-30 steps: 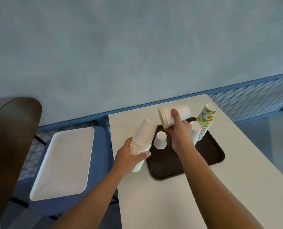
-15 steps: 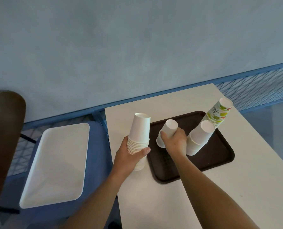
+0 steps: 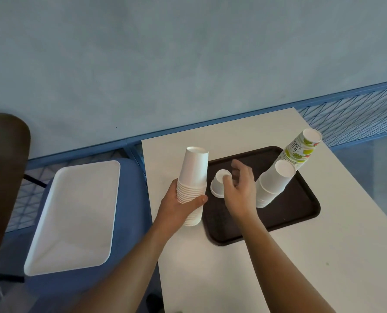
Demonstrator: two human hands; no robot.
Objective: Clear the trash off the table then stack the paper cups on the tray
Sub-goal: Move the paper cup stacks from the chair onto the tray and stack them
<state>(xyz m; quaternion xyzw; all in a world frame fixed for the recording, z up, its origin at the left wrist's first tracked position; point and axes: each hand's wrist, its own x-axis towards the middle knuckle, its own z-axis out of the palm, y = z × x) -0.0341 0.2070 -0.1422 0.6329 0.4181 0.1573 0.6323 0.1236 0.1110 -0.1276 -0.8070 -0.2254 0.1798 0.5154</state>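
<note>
Head: left grip (image 3: 179,206) clamps white stack (image 3: 194,170); right grip (image 3: 240,188) apart at small cup (image 3: 218,186); printed cups (image 3: 301,147) read "SUMMER".

- Dark brown tray (image 3: 301,213): rectangular with rounded corners, lying flat on the white table (image 3: 233,279).
- Tall white stack (image 3: 193,175): many nested paper cups, upside down and upright, just beside the tray's left edge, gripped low down by the left hand (image 3: 176,208).
- Small white cup (image 3: 217,186): single, upside down, on the tray's left part.
- Shorter white stack (image 3: 273,184): upside down, on the tray, right of centre.
- Printed stack (image 3: 299,150): lime-green fruit pattern, upside down, at the tray's far right corner.
</note>
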